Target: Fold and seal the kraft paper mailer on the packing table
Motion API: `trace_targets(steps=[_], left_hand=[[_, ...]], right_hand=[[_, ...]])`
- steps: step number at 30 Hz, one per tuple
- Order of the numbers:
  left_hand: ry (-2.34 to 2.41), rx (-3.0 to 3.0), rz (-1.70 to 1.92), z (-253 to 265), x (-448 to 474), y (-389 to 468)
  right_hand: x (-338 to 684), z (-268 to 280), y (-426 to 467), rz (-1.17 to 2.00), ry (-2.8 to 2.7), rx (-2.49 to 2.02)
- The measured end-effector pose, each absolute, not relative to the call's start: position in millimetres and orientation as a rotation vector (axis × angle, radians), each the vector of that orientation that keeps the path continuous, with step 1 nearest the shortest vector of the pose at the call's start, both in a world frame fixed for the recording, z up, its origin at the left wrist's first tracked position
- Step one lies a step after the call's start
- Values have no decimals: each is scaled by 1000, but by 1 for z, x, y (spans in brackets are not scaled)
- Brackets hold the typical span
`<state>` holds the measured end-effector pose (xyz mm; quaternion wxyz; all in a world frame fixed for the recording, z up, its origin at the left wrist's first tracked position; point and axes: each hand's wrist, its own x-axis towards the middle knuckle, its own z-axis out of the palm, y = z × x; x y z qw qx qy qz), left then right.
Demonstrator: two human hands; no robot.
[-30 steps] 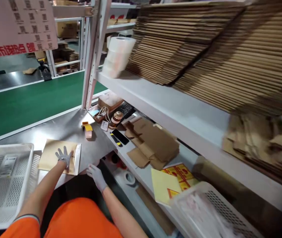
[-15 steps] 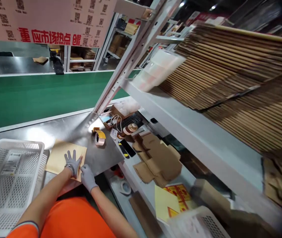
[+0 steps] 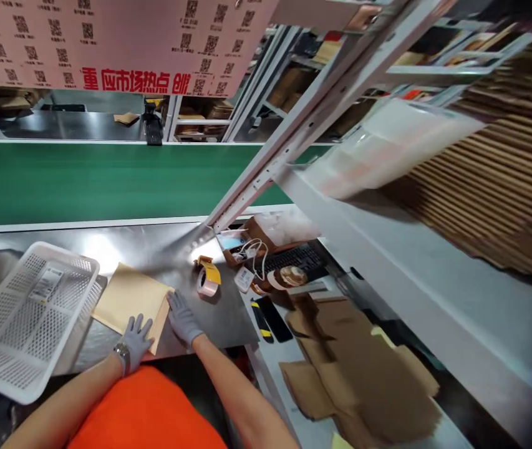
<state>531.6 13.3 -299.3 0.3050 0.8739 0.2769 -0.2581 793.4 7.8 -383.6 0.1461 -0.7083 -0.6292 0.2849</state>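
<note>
Steel worktable [image 3: 153,246]; white perforated plastic basket [image 3: 22,312] at left. Flat tan padded paper envelope [image 3: 130,296] beside it: likely light, flexible; grasp by near edge. Left hand [image 3: 137,340] spread flat on it; right hand [image 3: 181,318] flat at its right edge.

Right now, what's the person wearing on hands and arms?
Both hands wear thin grey knit gloves: left hand, right hand. A wristwatch with a metal case sits at the left glove's cuff. Forearms are bare; an orange short-sleeved top covers the body. No markings show on the gloves.
</note>
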Motion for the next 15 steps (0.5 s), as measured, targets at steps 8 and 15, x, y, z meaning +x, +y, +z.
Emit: trace_targets(steps=[8, 15], left_hand=[[682, 2384, -645, -307, 508, 13], [1205, 2263, -68, -243, 447, 65]], right_hand=[[786, -384, 9, 842, -1624, -1976], [770, -402, -12, 794, -1400, -2016]])
